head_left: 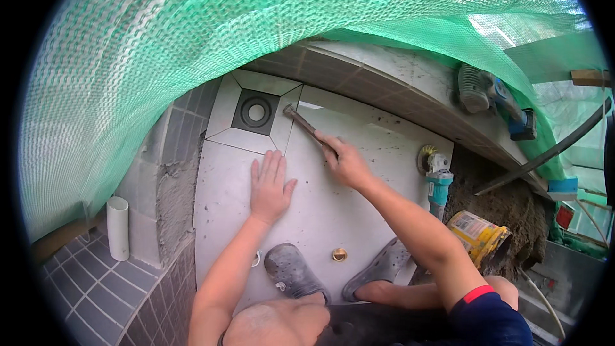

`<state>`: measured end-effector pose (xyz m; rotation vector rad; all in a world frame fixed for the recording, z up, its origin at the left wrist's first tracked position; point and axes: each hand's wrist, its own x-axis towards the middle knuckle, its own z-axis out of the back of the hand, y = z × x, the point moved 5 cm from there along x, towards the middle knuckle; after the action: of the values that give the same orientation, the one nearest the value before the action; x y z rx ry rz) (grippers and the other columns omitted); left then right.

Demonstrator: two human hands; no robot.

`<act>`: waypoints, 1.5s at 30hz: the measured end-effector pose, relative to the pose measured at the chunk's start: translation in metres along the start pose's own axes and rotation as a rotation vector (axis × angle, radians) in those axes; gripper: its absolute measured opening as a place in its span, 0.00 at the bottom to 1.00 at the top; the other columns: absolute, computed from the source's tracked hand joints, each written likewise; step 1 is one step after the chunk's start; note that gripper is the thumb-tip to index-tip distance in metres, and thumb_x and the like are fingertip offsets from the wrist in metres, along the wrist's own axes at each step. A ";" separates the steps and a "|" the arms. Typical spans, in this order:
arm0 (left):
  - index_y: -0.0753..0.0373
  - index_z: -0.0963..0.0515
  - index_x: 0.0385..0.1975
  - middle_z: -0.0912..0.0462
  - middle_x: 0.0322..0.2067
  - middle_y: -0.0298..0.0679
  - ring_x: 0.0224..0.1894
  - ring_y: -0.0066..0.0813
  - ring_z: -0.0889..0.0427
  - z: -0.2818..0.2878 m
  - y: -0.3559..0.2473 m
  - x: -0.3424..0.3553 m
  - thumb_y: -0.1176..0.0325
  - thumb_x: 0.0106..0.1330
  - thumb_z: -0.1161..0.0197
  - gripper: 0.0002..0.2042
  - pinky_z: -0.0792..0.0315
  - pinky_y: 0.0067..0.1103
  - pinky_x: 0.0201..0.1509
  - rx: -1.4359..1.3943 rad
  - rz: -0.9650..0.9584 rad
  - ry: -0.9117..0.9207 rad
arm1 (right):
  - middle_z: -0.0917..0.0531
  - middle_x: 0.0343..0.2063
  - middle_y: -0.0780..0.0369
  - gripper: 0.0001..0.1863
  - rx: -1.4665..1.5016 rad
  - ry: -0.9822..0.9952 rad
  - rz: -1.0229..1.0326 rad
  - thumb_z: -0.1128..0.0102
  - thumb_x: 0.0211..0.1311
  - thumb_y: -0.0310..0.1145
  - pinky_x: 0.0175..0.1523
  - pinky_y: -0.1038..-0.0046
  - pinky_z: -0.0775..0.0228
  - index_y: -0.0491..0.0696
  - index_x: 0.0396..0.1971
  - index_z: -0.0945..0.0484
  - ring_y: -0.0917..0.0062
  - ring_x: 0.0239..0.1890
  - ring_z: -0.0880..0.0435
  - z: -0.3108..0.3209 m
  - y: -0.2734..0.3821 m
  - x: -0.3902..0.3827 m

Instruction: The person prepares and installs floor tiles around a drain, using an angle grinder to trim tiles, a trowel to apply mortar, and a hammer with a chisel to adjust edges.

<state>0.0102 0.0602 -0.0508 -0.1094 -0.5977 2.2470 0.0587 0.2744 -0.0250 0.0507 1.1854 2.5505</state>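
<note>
My left hand [271, 187] lies flat on the large pale floor tile, fingers stretched toward the mitred tile border [238, 138] around a square floor drain. My right hand [344, 161] is closed round a brown stick-like tool [306, 126], whose wider blunt end is at the border's right side. Part of the tool is hidden in my fist, so I cannot make out its exact kind. The dark square drain [255, 111] has a round pale centre and sits inside the four cut border pieces. Dark specks dot the large floor tile [359, 218].
Green netting [192, 32] hangs across the far side. To the right are a teal angle grinder [439, 182], a tipped yellow bucket [477, 234] and a blue power tool [506, 99] on a ledge. A white pipe [118, 227] stands left. A brass-coloured round fitting [339, 254] lies between my shoes.
</note>
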 end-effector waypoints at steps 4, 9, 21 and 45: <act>0.69 0.30 0.66 0.32 0.71 0.49 0.76 0.48 0.39 -0.001 -0.003 -0.005 0.56 0.69 0.38 0.30 0.53 0.50 0.79 0.018 -0.005 0.034 | 0.19 0.38 0.48 0.21 -0.013 0.021 -0.005 0.44 0.72 0.32 0.45 0.56 0.25 0.59 0.64 0.23 0.49 0.39 0.19 0.000 0.005 -0.001; 0.70 0.31 0.67 0.33 0.71 0.50 0.76 0.50 0.41 -0.003 -0.004 -0.004 0.56 0.68 0.37 0.32 0.54 0.51 0.78 0.019 0.007 0.039 | 0.19 0.37 0.49 0.21 -0.006 0.020 0.022 0.44 0.72 0.31 0.45 0.57 0.25 0.59 0.64 0.23 0.50 0.38 0.19 0.009 0.006 -0.014; 0.70 0.32 0.69 0.38 0.74 0.48 0.79 0.50 0.46 -0.005 -0.006 -0.005 0.50 0.68 0.38 0.36 0.56 0.55 0.78 0.124 0.016 0.035 | 0.19 0.37 0.51 0.21 -0.062 0.049 -0.004 0.43 0.71 0.28 0.44 0.61 0.26 0.57 0.63 0.21 0.56 0.36 0.19 0.017 0.010 -0.026; 0.69 0.29 0.65 0.32 0.70 0.48 0.77 0.49 0.43 -0.003 0.001 0.000 0.53 0.67 0.36 0.32 0.53 0.54 0.77 0.105 0.014 -0.029 | 0.21 0.34 0.53 0.23 -0.235 0.265 0.044 0.45 0.73 0.33 0.38 0.55 0.25 0.64 0.65 0.24 0.54 0.31 0.18 0.027 0.011 -0.029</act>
<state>0.0109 0.0608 -0.0541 -0.0278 -0.4943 2.2924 0.0873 0.2782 0.0039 -0.3286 0.9694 2.7815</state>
